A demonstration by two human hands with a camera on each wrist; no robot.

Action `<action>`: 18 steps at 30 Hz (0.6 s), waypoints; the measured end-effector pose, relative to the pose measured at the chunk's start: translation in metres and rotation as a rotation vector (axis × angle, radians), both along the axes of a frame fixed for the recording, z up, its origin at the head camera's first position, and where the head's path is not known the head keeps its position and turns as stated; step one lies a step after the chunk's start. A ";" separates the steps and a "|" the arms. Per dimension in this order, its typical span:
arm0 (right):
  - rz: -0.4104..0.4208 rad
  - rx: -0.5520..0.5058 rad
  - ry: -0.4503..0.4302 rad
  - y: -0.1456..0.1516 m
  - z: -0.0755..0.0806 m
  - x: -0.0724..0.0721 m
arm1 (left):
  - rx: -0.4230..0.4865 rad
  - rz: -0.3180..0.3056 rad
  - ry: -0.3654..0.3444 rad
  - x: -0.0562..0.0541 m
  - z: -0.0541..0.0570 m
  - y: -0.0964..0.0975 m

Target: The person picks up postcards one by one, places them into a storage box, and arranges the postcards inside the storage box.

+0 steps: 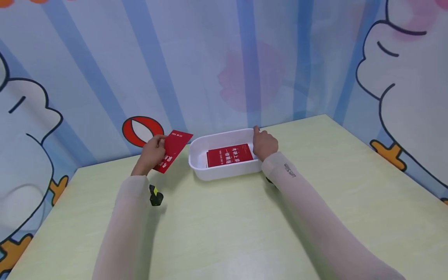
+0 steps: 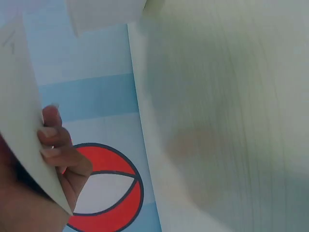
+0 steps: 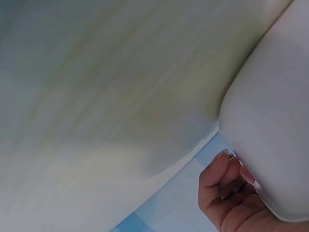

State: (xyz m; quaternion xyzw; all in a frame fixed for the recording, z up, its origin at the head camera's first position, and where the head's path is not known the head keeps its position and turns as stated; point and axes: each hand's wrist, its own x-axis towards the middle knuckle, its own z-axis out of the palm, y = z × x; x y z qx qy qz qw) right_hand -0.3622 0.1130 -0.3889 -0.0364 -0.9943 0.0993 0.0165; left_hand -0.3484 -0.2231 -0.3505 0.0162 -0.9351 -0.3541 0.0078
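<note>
My left hand [image 1: 152,154] pinches a red card [image 1: 176,144] with white lettering, held tilted above the table just left of a white plastic tub [image 1: 227,172]. In the left wrist view the card's pale back [image 2: 21,111] faces the camera, with fingers [image 2: 60,145] curled at its edge. My right hand [image 1: 265,144] grips the tub's right end by the rim; the right wrist view shows its curled fingers [image 3: 224,176] beside the tub's outer wall [image 3: 275,106]. Inside the tub lie red cards [image 1: 229,155] with white characters, their number unclear.
The pale wood-grain table [image 1: 217,225] meets a blue striped backdrop [image 1: 196,70] right behind the tub. Cartoon figures and a red ball shape [image 1: 128,132] are printed on that backdrop. A small black device [image 1: 156,196] sits at my left wrist.
</note>
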 end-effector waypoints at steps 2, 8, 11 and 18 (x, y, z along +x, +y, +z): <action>-0.001 -0.002 -0.006 0.001 0.000 0.001 | -0.007 -0.032 0.000 -0.001 -0.002 0.005; 0.001 0.004 -0.008 0.004 -0.002 0.003 | -0.007 -0.084 0.027 -0.006 -0.006 0.020; 0.000 0.008 -0.008 0.003 -0.003 0.002 | 0.000 -0.108 0.039 -0.008 -0.007 0.026; 0.013 -0.008 0.015 0.001 -0.007 0.000 | 0.025 -0.118 0.054 -0.010 -0.012 0.039</action>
